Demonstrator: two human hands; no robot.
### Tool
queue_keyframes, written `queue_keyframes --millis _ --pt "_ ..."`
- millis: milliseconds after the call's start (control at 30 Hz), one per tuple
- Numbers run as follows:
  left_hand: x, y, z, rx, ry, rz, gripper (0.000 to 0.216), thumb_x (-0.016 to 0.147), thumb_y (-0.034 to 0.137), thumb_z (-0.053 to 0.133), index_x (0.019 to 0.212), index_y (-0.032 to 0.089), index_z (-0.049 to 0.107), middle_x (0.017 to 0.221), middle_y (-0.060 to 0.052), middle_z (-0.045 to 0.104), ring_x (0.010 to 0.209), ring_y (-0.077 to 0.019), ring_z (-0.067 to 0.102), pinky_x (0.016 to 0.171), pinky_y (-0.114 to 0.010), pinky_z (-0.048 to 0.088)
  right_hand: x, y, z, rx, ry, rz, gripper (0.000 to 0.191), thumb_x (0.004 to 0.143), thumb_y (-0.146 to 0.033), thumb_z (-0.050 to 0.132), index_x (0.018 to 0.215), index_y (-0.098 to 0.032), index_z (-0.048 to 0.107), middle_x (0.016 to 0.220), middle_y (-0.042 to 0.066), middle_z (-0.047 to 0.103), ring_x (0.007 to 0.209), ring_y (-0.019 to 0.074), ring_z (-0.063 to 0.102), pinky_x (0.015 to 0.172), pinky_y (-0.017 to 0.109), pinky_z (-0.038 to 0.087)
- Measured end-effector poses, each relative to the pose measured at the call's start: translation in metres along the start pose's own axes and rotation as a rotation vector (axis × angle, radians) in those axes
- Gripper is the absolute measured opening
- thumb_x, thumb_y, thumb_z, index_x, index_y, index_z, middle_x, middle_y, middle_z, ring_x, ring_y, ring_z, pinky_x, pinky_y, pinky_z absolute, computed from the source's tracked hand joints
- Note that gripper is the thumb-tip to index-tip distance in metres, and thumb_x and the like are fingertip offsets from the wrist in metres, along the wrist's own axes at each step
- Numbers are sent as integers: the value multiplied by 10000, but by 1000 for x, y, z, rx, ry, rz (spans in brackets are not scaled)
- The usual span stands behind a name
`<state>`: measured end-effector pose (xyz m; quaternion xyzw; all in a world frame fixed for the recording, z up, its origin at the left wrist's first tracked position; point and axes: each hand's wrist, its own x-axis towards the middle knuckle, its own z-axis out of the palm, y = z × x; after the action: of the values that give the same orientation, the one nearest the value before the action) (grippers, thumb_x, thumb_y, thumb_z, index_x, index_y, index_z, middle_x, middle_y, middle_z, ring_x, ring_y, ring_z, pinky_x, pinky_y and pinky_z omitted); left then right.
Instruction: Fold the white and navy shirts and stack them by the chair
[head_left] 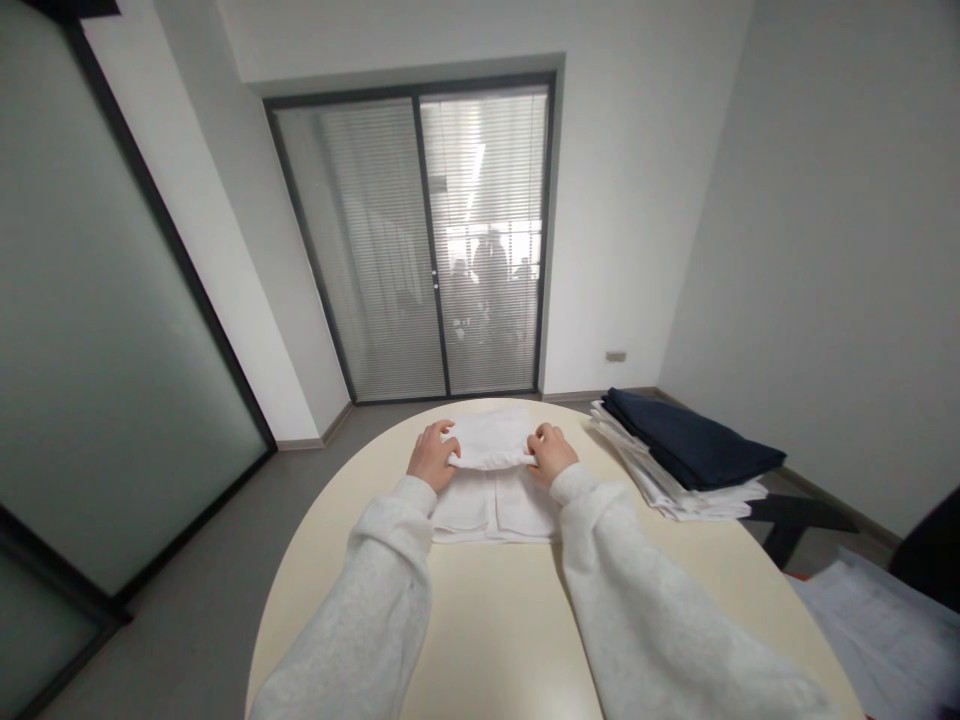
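Note:
A white cloth garment, partly folded, lies on the round cream table in front of me. Its far part is lifted and turned over toward me, with a straight fold edge between my hands. My left hand pinches the left end of that folded edge. At the right end, my right hand has its fingers closed on the same edge. The near part of the cloth lies flat, with a seam or gap running down its middle. Both fingertips are partly hidden by the fabric.
To the right, a stack of folded white cloths carries a dark navy folded cloth on top. Beyond the table's right edge are a black chair armrest and more white cloth or sheets. A glass door with blinds stands ahead.

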<state>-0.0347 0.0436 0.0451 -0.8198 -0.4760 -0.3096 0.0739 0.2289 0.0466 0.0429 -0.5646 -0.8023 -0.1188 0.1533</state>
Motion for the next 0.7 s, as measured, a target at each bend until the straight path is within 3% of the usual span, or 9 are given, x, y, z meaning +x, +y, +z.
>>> queue_keyframes --millis 133,233,433,600,700 --pt "-2 3 6 15 -374 57 227 592 51 556 765 198 567 840 -34 556 879 -201 506 799 -307 342 -2 -13 -1 -92 -366 -41 369 626 -249 643 978 -171 562 1012 116 524 955 266 457 747 351 394" --pt "-6 7 11 69 -519 19 206 604 106 598 780 209 566 819 -20 570 841 -200 530 801 -314 334 -10 -30 6 -122 -427 -2 500 588 -263 675 1051 -150 525 1063 144 512 982 295 454 753 392 401" --pt "-5 17 8 66 -546 27 236 578 259 675 770 203 549 766 -2 556 779 -198 525 803 -329 332 -20 -64 15 -132 -217 -127 362 681 -240 569 1016 -120 502 1065 172 511 1018 287 442 817 390 369" --pt "0 17 9 -131 -522 37 118 581 179 585 668 185 506 641 35 472 634 -128 438 607 -224 330 -21 -65 17 -78 -362 -88 301 734 -233 494 1023 -154 515 959 123 608 899 249 559 717 345 426" --pt "3 15 4 -308 -529 47 107 570 155 556 649 175 486 591 59 395 585 -97 365 552 -199 292 -18 -59 3 -82 -396 -89 281 729 -233 490 1001 -187 541 915 110 638 858 251 595 665 335 438"
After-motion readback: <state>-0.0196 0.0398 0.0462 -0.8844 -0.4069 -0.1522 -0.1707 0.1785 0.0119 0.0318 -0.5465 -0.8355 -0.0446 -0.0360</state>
